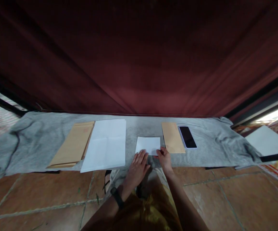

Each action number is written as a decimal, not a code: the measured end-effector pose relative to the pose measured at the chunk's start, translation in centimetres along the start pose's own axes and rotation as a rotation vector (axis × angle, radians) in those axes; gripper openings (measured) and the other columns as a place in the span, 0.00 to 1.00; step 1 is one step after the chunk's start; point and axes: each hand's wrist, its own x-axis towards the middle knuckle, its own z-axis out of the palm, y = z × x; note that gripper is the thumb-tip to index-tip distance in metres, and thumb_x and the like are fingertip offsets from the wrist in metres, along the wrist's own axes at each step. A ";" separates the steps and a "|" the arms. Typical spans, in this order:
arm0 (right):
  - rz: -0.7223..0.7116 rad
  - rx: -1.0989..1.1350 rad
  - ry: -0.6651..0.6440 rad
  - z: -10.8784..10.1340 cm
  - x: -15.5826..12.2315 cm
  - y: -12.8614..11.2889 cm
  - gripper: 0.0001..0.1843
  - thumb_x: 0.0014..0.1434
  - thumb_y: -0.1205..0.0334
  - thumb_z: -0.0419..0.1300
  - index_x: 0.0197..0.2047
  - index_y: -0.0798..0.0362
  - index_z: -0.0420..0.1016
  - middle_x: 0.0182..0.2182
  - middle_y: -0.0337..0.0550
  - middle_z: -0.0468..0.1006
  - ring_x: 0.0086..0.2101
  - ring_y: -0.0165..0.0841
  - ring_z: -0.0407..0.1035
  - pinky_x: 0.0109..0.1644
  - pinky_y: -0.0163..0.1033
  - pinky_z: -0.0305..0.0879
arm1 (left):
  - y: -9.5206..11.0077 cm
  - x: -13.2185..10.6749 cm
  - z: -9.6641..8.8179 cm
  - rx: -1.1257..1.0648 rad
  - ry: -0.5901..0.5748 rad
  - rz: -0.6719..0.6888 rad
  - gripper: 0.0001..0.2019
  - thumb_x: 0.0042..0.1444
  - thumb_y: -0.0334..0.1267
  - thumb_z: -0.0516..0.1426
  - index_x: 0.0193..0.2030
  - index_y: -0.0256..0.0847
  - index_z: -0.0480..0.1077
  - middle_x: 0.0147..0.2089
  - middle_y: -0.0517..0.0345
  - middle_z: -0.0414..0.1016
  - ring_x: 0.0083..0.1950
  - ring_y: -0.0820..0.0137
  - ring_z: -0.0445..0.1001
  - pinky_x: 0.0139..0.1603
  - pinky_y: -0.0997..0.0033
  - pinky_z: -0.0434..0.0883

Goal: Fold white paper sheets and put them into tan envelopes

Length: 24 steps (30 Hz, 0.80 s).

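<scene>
Grey cloth (201, 136), left hand (139, 165) flat (touching paper (149, 143))

A: What's lying on the grey cloth (33, 141)?
B: At left an envelope stack (73, 144) is sitting, white sheets (106, 144) touching it. At right a single envelope (172, 137) is lying, phone (187, 137) just beside it.
A: Around it?
B: A red curtain (139, 64) is hanging behind, tiles (225, 199) are showing in front, and a loose sheet (267, 139) is lying far right.

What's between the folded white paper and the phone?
Head view: one brown envelope on the grey cloth, between the folded white paper and the phone. Nothing else there.
</scene>
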 end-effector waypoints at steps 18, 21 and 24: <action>-0.094 -0.411 -0.176 -1.8 2.4 -1.4 0.10 0.54 0.55 0.56 0.29 0.51 0.74 0.15 0.32 0.66 0.17 0.28 0.62 0.21 0.32 0.57 | 2.8 -0.5 1.0 0.190 0.041 -0.158 0.32 0.68 0.45 0.53 0.74 0.34 0.53 0.75 0.38 0.59 0.73 0.51 0.61 0.69 0.44 0.64; -0.096 -0.443 -0.195 -1.9 2.3 -1.5 0.10 0.55 0.57 0.55 0.31 0.52 0.76 0.17 0.32 0.67 0.17 0.29 0.63 0.22 0.32 0.59 | 2.8 -0.7 1.2 0.210 0.041 -0.151 0.34 0.67 0.47 0.53 0.74 0.32 0.53 0.75 0.38 0.57 0.76 0.51 0.56 0.73 0.43 0.58; -0.149 -0.521 -0.160 -1.7 1.5 -1.4 0.12 0.59 0.59 0.54 0.37 0.52 0.78 0.21 0.36 0.72 0.21 0.32 0.68 0.27 0.34 0.65 | 2.5 -0.9 1.5 0.227 0.028 -0.142 0.35 0.66 0.47 0.54 0.75 0.31 0.52 0.77 0.38 0.54 0.78 0.52 0.51 0.75 0.43 0.54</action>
